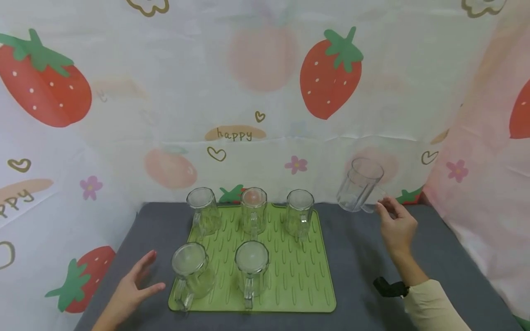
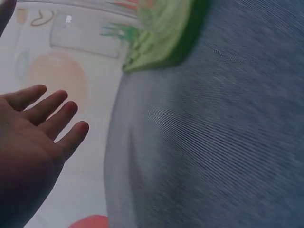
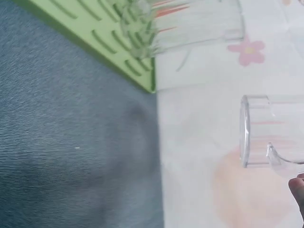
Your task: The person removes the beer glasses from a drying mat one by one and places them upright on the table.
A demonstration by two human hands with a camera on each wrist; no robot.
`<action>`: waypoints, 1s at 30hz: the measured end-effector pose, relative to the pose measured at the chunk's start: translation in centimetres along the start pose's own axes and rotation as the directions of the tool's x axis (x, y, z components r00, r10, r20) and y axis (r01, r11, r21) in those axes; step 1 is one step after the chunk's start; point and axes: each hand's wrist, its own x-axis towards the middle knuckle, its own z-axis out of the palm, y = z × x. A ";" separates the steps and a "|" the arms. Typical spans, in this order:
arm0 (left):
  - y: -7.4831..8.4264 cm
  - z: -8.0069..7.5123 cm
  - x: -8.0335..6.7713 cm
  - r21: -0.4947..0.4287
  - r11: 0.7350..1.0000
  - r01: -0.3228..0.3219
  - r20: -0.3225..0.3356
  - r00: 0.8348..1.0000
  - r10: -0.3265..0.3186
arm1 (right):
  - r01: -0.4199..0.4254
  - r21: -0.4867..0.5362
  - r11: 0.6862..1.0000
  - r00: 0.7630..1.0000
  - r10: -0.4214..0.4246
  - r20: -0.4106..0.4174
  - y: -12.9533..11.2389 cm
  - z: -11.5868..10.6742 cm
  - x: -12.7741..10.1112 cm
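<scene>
Clear glass mug [image 1: 359,185], tilted, held off the grey cloth [image 1: 364,257] by its handle; my right hand [image 1: 396,226] pinches that handle with fingertips, mug up and left of the fingers, right of the green drying mat [image 1: 298,280]. Right wrist view: only one fingertip [image 3: 298,186] shows, just under the handle. My left hand [image 1: 131,290] hangs open, fingers [image 2: 57,114] spread and straight, holding nothing, just left of the mat's front-left mug [image 1: 191,271]. Five mugs stand upside down on the mat.
</scene>
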 end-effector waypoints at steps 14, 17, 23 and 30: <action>-1.5 1.2 0.1 0.290 0.931 0.221 0.208 0.935 -0.287 | -0.014 -0.086 0.996 0.998 0.008 -0.069 3.2 1.1 -0.9; -1.8 1.4 0.0 0.324 0.925 0.197 0.219 0.936 -0.276 | -0.026 -0.126 0.992 0.997 0.017 -0.071 3.8 1.3 -1.2; -1.9 1.8 -0.3 0.333 0.935 0.119 0.255 0.944 -0.211 | -0.030 -0.197 0.980 0.999 0.022 -0.039 4.7 1.9 -1.7; -1.7 2.3 -0.3 0.330 0.940 0.088 0.288 0.939 -0.189 | -0.050 -0.246 0.968 0.998 0.043 -0.037 5.3 2.7 -2.4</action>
